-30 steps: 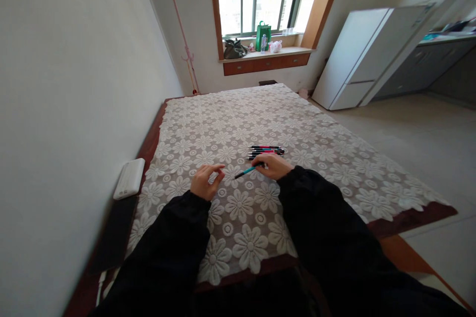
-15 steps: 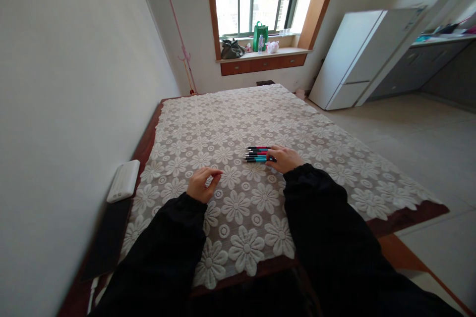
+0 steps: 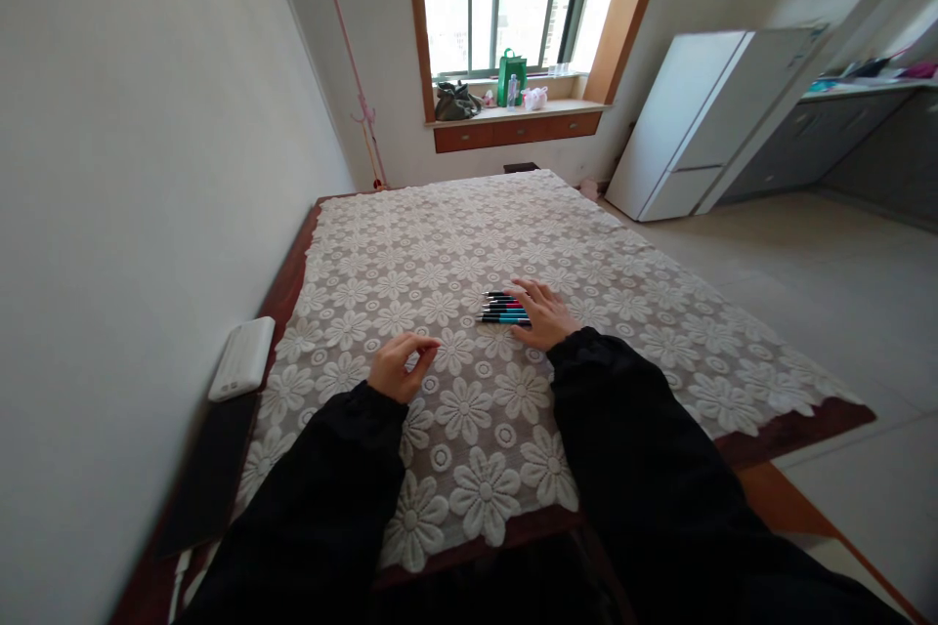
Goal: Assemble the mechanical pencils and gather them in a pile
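Several pens (image 3: 504,318) with black, teal and pinkish-red barrels lie side by side on the flower-patterned lace tablecloth (image 3: 464,408), tips pointing left. Over their right ends is my right hand (image 3: 543,314), palm down with its fingers spread; it covers part of the row, and I cannot tell how firmly it touches them. My left hand (image 3: 400,366) rests on the cloth to the left and nearer to me. Its thumb and fingertips come together in a loose pinch, and nothing shows between them.
Along the left table edge lie a white power bank (image 3: 243,357) and a dark flat slab (image 3: 209,474) with a white cable (image 3: 178,586). Beyond the table, bags and a bottle stand on the window sill (image 3: 564,105). A white fridge (image 3: 681,117) is at the right.
My right hand has opened from its grip at the pens' right ends and shifted slightly left, fingers now spread over the row. My left hand has stayed in place.
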`<state>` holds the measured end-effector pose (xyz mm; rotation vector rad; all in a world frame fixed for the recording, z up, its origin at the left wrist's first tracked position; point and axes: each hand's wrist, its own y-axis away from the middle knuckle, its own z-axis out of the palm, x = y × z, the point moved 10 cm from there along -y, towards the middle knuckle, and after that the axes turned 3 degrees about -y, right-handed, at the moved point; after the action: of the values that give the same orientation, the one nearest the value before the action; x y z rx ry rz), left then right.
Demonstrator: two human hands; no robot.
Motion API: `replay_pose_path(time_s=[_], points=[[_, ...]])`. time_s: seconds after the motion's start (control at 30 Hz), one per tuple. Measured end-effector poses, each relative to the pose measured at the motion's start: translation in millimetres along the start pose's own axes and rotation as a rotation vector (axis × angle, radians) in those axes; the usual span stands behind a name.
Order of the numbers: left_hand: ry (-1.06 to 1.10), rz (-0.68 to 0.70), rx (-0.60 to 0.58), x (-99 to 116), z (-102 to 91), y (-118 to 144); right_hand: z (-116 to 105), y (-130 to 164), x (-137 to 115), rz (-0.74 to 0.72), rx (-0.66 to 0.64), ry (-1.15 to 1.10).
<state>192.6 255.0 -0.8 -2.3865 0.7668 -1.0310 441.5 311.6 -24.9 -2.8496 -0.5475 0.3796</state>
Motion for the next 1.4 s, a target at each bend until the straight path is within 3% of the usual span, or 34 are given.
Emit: replay_pose_path(time_s=[0.2, 0.43, 0.5, 0.57, 0.67, 0.77, 1.1, 1.4], points=[[-0.003, -0.002, -0.012, -0.7, 1.5, 0.8, 22.9, -3.0, 12.1, 0.140, -0.082, -0.011], [0.007, -0.005, -0.026, -0.2, 2.7, 0.2, 11.3, -4.0, 15.9, 0.143, -0.049, -0.025], [0.001, 0.002, -0.024, 0.6, 2.7, 0.2, -2.7, -2.5, 32.5, 0.206, 0.009, -0.045], [-0.004, 0.008, -0.022, 1.0, 2.5, 0.2, -19.8, 3.7, 61.8, 0.374, 0.090, -0.038], [-0.003, 0.008, -0.029, 0.9, 3.2, 0.1, -21.0, 11.2, 89.8, 0.495, -0.005, -0.010], [-0.006, 0.010, -0.038, 1.6, 3.8, -0.3, -15.2, 13.3, 96.7, 0.477, -0.076, -0.011], [0.010, 0.002, -0.050, 2.2, 3.7, -0.3, -7.6, 18.0, 104.1, 0.525, -0.123, -0.006], [0.012, 0.005, -0.045, 3.8, 3.2, -0.6, -9.1, 14.8, 91.2, 0.438, -0.117, -0.013]])
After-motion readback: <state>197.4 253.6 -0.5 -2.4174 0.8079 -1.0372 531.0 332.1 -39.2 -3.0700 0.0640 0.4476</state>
